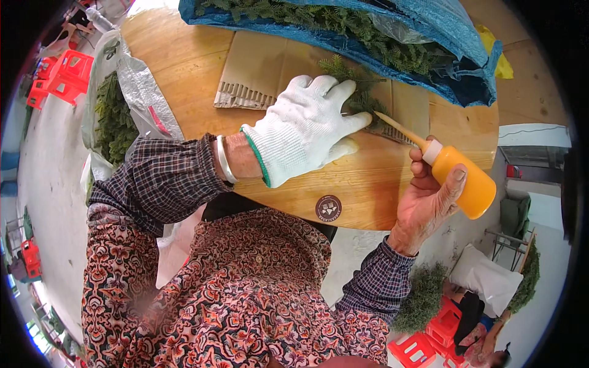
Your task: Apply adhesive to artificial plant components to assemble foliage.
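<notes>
My left hand (307, 126), in a white knitted glove with a green cuff edge, reaches across the wooden table with its fingers stretched and spread. Its fingertips are at a small green conifer sprig (362, 95), partly hidden by the glove, on a flattened piece of cardboard (254, 64). Bare, my right hand (426, 199) is wrapped round a yellow-orange squeeze bottle (463, 181) with a white collar. The bottle's long tapered nozzle points up and left, its tip close to the sprig and the gloved fingers.
Across the table's far side lies a blue woven bag (478, 86) full of conifer sprigs. A silvery bag (138, 80) with more greenery hangs at the left edge. Red plastic stools (70, 73) stand on the floor at left, others at lower right near a person and a green bundle (423, 297).
</notes>
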Motion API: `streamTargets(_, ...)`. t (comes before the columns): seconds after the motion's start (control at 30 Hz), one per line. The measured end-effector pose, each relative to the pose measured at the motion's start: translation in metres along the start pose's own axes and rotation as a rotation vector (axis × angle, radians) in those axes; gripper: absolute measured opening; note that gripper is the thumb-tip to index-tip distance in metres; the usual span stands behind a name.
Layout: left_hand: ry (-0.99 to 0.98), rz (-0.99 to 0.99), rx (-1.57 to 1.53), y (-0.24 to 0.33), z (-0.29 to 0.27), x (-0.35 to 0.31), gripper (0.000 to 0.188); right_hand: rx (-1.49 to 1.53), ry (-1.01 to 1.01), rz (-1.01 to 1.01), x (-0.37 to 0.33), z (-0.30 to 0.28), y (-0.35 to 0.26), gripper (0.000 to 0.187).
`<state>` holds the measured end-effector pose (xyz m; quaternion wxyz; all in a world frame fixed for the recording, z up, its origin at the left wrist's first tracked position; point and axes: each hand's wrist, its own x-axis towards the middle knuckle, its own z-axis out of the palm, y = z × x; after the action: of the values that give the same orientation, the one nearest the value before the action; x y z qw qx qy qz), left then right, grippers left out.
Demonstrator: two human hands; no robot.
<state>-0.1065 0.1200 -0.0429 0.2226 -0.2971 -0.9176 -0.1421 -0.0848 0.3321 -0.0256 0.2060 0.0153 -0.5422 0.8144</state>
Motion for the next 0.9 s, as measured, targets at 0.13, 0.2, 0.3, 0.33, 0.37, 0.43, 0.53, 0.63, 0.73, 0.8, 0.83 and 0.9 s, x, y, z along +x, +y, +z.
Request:
streamTargets(0.13,-0.008,-0.004,0.028,0.0,0.0,0.0,0.038,-0.003,0.043,0.016,-0.001,-0.002,0.0,0.043)
streamTargets(0.2,0.016,0.014,0.023,-0.001,0.001,0.0,0.038,0.012,0.051,0.016,-0.001,-0.005,0.001,0.043)
streamTargets(0.3,0.092,0.065,0.013,-0.002,0.003,0.001,0.036,0.061,0.073,0.013,0.0,-0.01,0.002,0.044)
streamTargets(0.33,0.091,0.066,0.012,-0.002,0.002,0.001,0.036,0.059,0.075,0.013,0.0,-0.01,0.002,0.044)
streamTargets(0.37,0.086,0.064,0.017,-0.001,0.0,0.001,0.038,0.052,0.074,0.011,0.0,-0.009,0.003,0.044)
streamTargets(0.43,0.075,0.061,0.027,0.001,-0.003,0.001,0.041,0.037,0.073,0.008,-0.001,-0.007,0.003,0.045)
streamTargets(0.53,0.047,0.059,0.004,0.006,-0.003,-0.001,0.045,0.034,0.07,0.008,-0.003,-0.006,0.002,0.045)
streamTargets(0.63,-0.022,0.049,-0.077,0.01,-0.002,-0.003,0.05,0.051,0.056,0.02,-0.004,-0.007,0.002,0.045)
streamTargets(0.73,-0.032,0.055,-0.079,0.011,-0.003,-0.005,0.053,0.07,0.06,0.021,-0.005,-0.009,0.002,0.045)
streamTargets(0.8,-0.04,0.056,-0.079,0.011,-0.004,-0.007,0.055,0.089,0.06,0.023,-0.006,-0.009,0.003,0.045)
streamTargets(0.83,-0.042,0.056,-0.076,0.011,-0.004,-0.007,0.055,0.092,0.059,0.024,-0.005,-0.01,0.003,0.045)
streamTargets(0.9,-0.033,0.061,-0.089,0.011,-0.003,-0.006,0.055,0.125,0.072,0.02,-0.004,-0.013,0.001,0.045)
